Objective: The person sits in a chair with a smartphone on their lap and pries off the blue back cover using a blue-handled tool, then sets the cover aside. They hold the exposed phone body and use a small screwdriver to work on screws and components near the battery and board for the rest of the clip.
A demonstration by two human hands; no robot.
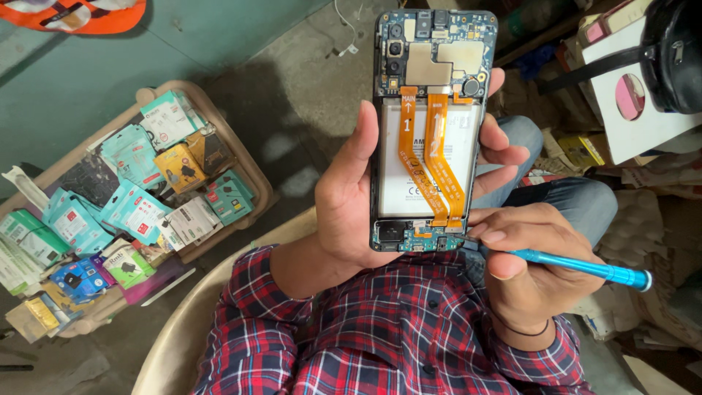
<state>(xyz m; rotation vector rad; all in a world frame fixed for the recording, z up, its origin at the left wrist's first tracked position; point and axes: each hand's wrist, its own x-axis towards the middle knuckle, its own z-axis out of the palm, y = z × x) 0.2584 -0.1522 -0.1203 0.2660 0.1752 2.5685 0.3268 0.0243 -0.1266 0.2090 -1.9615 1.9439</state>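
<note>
My left hand grips an opened smartphone upright, its back cover off. The circuit boards, a white battery and two orange ribbon cables are exposed. My thumb lies along the phone's left edge and my fingers wrap around its right edge. My right hand holds a blue screwdriver, with its tip at the phone's lower right corner, by the small bottom board. Both arms wear red plaid sleeves.
A beige tray full of several small packaged phone accessories sits on the floor at left. A white box and a black bag are at upper right. A curved beige rim lies under my arms. Clutter fills the right side.
</note>
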